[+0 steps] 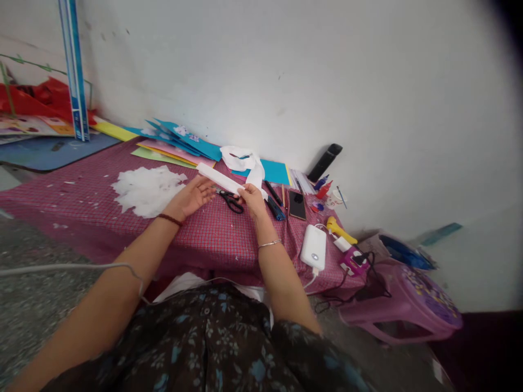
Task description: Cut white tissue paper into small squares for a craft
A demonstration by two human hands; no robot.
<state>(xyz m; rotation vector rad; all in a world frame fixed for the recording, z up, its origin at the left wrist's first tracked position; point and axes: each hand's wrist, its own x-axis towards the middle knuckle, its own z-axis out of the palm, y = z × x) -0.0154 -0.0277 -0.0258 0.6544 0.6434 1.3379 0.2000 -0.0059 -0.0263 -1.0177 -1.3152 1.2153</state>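
A folded strip of thin white paper (218,177) stretches above the table, its right end pinched in my right hand (252,200). Close to the strip's left part is my left hand (191,198), palm up with fingers spread and holding nothing. Black-handled scissors (231,202) lie on the cloth beneath and between the hands. To the left of my left hand spreads a pile of white paper pieces (147,190). Behind the right hand, a loose length of white tissue-like paper (237,160) lies on coloured sheets.
The red checked tablecloth (220,239) carries blue sheets (196,142) at the back. Right of my right hand are a phone (297,205), a blue pen-like item (275,209), a white power bank (314,247) and a yellow tool (341,230). A pink stool (392,299) stands beyond.
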